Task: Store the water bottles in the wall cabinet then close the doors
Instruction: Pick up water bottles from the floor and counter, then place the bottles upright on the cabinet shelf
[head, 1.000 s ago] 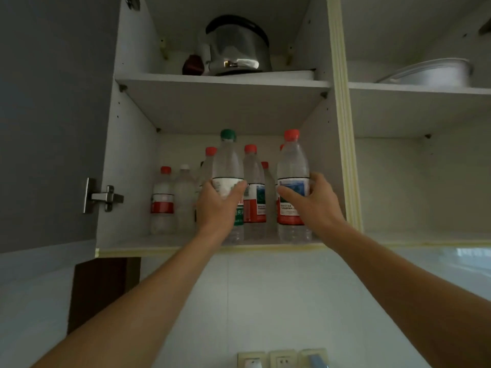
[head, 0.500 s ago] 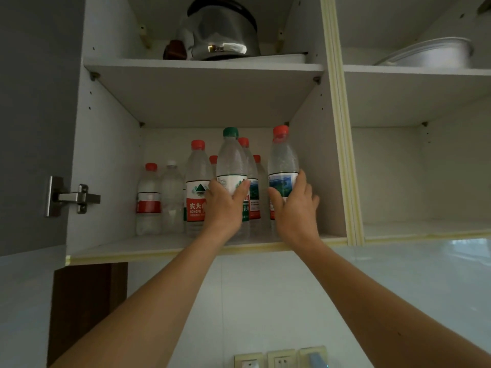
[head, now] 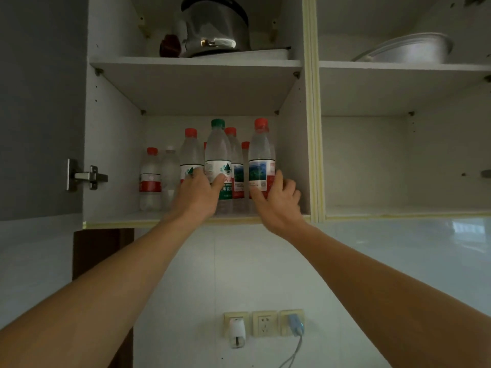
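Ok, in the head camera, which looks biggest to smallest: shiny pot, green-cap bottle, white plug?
1. shiny pot
2. green-cap bottle
3. white plug
The pot's bottom hides behind the shelf, yet it looks biggest.
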The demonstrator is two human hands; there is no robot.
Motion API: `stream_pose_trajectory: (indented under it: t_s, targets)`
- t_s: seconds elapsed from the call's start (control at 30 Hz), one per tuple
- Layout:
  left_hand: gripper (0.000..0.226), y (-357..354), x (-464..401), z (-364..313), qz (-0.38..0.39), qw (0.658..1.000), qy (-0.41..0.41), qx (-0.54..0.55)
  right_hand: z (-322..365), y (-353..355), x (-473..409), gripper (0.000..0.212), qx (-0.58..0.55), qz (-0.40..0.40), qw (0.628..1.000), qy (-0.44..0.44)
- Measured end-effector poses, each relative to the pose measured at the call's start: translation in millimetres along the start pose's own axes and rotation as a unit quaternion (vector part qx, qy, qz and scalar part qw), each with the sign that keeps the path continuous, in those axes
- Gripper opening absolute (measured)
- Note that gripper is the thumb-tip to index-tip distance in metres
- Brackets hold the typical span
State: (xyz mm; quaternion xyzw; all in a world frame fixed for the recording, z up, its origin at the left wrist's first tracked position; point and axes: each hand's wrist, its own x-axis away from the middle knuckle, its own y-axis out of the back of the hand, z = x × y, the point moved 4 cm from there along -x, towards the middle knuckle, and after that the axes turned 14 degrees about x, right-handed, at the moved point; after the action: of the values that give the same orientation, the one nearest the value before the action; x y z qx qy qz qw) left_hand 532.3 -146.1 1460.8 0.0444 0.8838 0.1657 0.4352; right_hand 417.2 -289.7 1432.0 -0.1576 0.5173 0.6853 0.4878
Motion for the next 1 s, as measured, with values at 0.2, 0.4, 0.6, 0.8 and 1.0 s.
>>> stream_pose_trajectory:
  t_s: [0.2, 0.4, 0.6, 0.8, 1.0]
  targets:
    - [0.034, 5, 87, -53, -0.023, 0.993, -0.06, 0.099, -36, 63, 90, 0.035, 0.013, -0.068, 0.984, 0.164]
    - [0.036, -39, 209, -89, 0.061, 0.974, 0.005, 0.219, -121, 97, 180, 0.036, -0.058, -0.019, 0.994, 0.093]
    - [0.034, -114, 359, -87, 0.18, 0.929, 0.132, 0.295, -218, 97, 293, 0.028, -0.093, 0.028, 0.994, -0.045]
    - [0.03, -182, 522, -64, 0.386, 0.825, 0.244, 0.333, -294, 104, 437, 0.017, -0.044, 0.056, 0.992, -0.101]
    - [0.026, -239, 680, -23, 0.552, 0.706, 0.315, 0.313, -374, 84, 591, 0.024, 0.003, 0.119, 0.957, -0.266]
